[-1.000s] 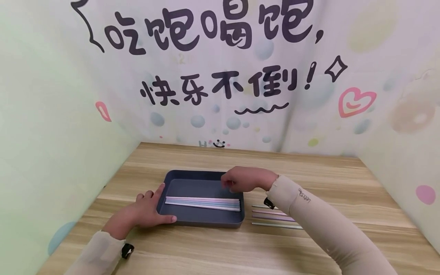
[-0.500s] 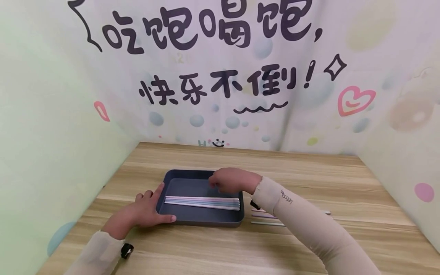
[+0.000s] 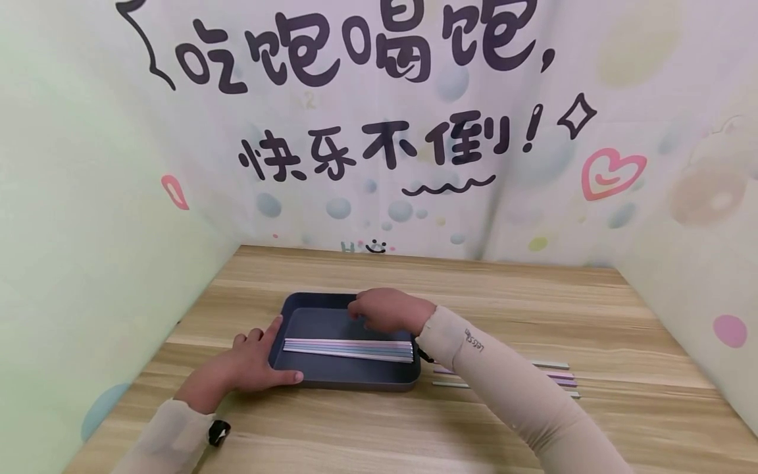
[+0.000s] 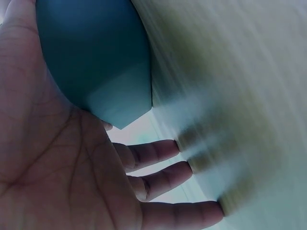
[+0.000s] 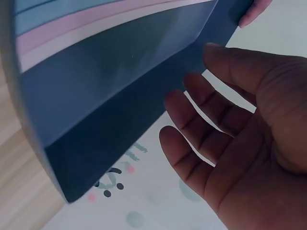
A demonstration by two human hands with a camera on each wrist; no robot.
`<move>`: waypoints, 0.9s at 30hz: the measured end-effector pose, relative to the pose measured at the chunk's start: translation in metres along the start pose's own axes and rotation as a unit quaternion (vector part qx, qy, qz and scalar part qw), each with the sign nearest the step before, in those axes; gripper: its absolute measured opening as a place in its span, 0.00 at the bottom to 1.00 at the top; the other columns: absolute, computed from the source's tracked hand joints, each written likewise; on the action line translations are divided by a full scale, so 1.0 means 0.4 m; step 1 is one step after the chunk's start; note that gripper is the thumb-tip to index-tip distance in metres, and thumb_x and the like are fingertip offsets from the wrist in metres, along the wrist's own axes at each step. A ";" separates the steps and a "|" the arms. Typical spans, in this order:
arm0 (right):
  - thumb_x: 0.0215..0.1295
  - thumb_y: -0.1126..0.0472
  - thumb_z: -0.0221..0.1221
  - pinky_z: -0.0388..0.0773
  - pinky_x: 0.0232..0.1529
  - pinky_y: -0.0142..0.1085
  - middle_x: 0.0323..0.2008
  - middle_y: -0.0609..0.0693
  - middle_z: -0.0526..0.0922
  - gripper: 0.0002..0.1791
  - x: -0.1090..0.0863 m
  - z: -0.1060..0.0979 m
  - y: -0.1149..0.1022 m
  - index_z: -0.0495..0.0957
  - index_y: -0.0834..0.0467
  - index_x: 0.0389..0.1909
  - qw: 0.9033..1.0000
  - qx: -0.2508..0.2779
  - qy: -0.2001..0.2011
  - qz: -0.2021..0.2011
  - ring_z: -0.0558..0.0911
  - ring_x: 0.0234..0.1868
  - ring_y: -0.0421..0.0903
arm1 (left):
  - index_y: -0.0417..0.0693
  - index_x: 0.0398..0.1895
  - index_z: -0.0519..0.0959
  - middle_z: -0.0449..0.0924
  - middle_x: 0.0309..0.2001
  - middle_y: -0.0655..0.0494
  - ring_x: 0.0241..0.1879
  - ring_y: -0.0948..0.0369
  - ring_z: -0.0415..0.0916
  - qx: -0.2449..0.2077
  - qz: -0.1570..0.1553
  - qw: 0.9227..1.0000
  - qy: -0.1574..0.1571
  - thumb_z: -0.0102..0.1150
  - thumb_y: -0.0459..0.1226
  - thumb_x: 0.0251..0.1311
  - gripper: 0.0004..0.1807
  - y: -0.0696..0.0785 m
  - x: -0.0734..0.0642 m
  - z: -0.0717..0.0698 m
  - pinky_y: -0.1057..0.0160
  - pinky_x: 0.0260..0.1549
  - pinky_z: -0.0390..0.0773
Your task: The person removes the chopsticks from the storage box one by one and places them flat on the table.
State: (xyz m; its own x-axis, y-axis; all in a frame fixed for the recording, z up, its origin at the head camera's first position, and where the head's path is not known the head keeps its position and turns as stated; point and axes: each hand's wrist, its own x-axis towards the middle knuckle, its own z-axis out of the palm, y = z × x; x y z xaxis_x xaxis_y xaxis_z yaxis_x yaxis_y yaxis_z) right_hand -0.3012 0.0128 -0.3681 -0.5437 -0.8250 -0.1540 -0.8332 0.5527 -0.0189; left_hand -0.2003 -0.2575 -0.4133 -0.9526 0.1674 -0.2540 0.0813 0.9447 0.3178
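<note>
A dark blue-grey tray (image 3: 355,375) lies on the table, with several pastel chopsticks (image 3: 349,350) side by side across it. My left hand (image 3: 249,365) is at the tray's left end, thumb on the front rim and index finger along the left side. Its other fingers rest spread on the wood in the left wrist view. My right hand (image 3: 391,311) hovers over the tray's back right part, beyond the chopsticks. Loosely bent, its fingers (image 5: 187,115) hold nothing in the right wrist view. More chopsticks (image 3: 562,376) lie on the table to the right, partly hidden by my right sleeve.
The wood-grain table (image 3: 331,434) meets a printed cloth backdrop (image 3: 355,217) behind the tray. Pale side walls (image 3: 89,263) stand to the left and right. A black wrist strap (image 3: 219,432) shows on my left wrist.
My right hand has moved left over the back of the tray, and its sleeve now uncovers more right-hand ends of the chopsticks on the table. The left hand and the tray stay put.
</note>
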 end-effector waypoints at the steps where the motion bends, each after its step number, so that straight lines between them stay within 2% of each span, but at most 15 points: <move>1: 0.66 0.66 0.63 0.75 0.51 0.36 0.45 0.48 0.82 0.14 0.003 0.003 0.000 0.82 0.55 0.52 1.000 0.001 0.000 0.002 0.80 0.46 0.43 | 0.37 0.78 0.42 0.59 0.63 0.24 0.59 0.31 0.58 -0.001 0.003 1.000 0.001 0.64 0.72 0.46 0.71 0.000 0.000 0.000 0.35 0.51 0.69; 10: 0.67 0.63 0.64 0.73 0.52 0.35 0.50 0.47 0.81 0.16 0.022 0.023 0.000 0.80 0.55 0.55 0.999 0.045 -0.009 0.001 0.78 0.50 0.42 | 0.37 0.78 0.42 0.59 0.63 0.24 0.59 0.31 0.58 0.001 0.002 1.000 0.001 0.63 0.72 0.45 0.71 0.000 0.002 -0.002 0.36 0.52 0.69; 19: 0.67 0.64 0.63 0.73 0.51 0.35 0.48 0.47 0.81 0.15 0.053 0.042 -0.011 0.81 0.56 0.53 0.996 0.085 -0.024 -0.001 0.77 0.46 0.40 | 0.37 0.79 0.41 0.59 0.63 0.25 0.59 0.31 0.58 0.003 0.005 1.000 0.003 0.63 0.72 0.46 0.71 -0.008 0.002 0.003 0.35 0.51 0.69; 27: 0.66 0.65 0.65 0.73 0.46 0.33 0.41 0.44 0.81 0.13 0.058 0.060 -0.023 0.82 0.55 0.50 0.994 0.107 -0.027 0.009 0.75 0.39 0.39 | 0.37 0.78 0.41 0.59 0.63 0.25 0.58 0.32 0.59 0.000 0.008 1.000 0.003 0.63 0.71 0.46 0.70 -0.006 0.001 0.002 0.36 0.50 0.70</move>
State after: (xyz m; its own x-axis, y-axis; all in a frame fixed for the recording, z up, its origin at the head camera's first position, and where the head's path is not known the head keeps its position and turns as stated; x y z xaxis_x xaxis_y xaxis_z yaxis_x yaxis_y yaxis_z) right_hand -0.3038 -0.0086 -0.3951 -0.5473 -0.8103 -0.2094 -0.7797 0.5846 -0.2243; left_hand -0.2008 -0.2594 -0.4147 -0.9529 0.1812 -0.2432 0.0970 0.9419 0.3217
